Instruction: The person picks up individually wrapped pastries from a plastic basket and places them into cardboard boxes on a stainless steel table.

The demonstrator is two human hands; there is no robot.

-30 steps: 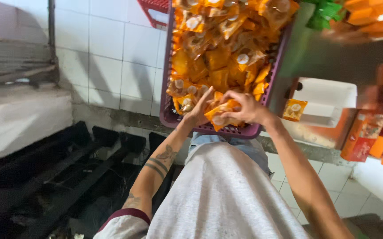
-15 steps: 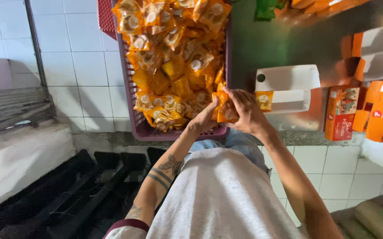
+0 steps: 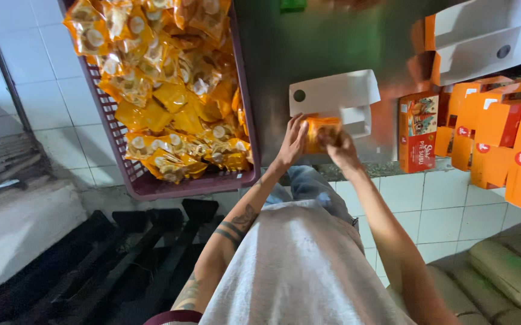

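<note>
Orange packets [image 3: 170, 102], orange cartons [image 3: 501, 138]

Single head view — steeply downward, close over counter [image 3: 284, 66]

A small orange packet [image 3: 322, 133], glossy and crinkled, was held upright between the left hand [image 3: 290, 144] and right hand [image 3: 340, 150] just in front of an open white carton [image 3: 333, 96] lying on the dark counter, right of the purple basket.
</note>
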